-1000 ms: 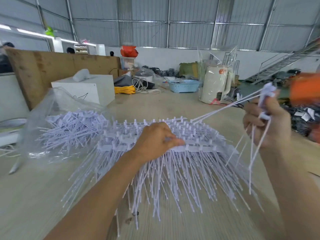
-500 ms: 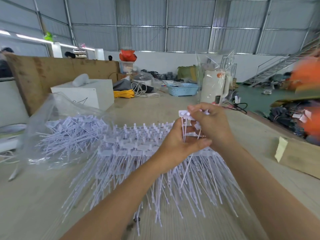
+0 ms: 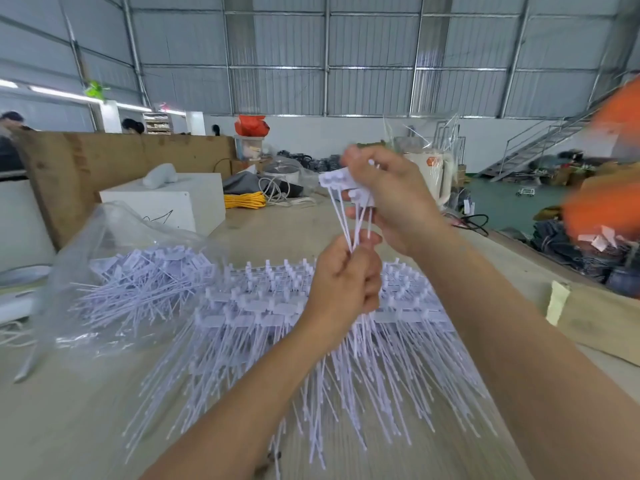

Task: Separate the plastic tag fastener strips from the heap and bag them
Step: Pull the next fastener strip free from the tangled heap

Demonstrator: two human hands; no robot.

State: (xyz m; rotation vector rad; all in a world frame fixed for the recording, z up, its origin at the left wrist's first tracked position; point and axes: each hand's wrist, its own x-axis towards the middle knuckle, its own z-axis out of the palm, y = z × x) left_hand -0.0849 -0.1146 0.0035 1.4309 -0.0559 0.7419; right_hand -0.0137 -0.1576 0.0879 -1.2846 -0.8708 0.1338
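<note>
Right hand (image 3: pixel 391 199) pinches the head end of a small bunch of fasteners (image 3: pixel 349 202), fingers curled round the white tabs at the top. Left hand (image 3: pixel 343 289) is closed in a fist round the lower tails of the same bunch, just below the right hand. The thin stems run nearly upright between the two hands, slightly fanned at the top. Both hands are raised above the heap, not touching it.

Heap of white tag fastener strips (image 3: pixel 311 358) lies on the wooden table (image 3: pixel 69 427), directly under the hands. Tab ends sit in rows on the far side, tails spread toward the camera.

Clear plastic bag (image 3: pixel 114 265) lies on the table left of the heap, just beside it, mouth toward the heap. Separated strips (image 3: pixel 145 278) are already inside it, lying loosely crossed.

Further back on the table: white box (image 3: pixel 166 202) behind the bag, coil of yellow cable (image 3: pixel 244 200) right of the box, white kettle-like appliance (image 3: pixel 434 174) in clear wrap partly hidden behind the right hand. Cardboard sheet (image 3: pixel 114 157) stands along the far left edge. Blurred orange shape (image 3: pixel 606 178) at the right edge, can't tell what it is. Metal staircase (image 3: pixel 540 143) is in the far right background.
</note>
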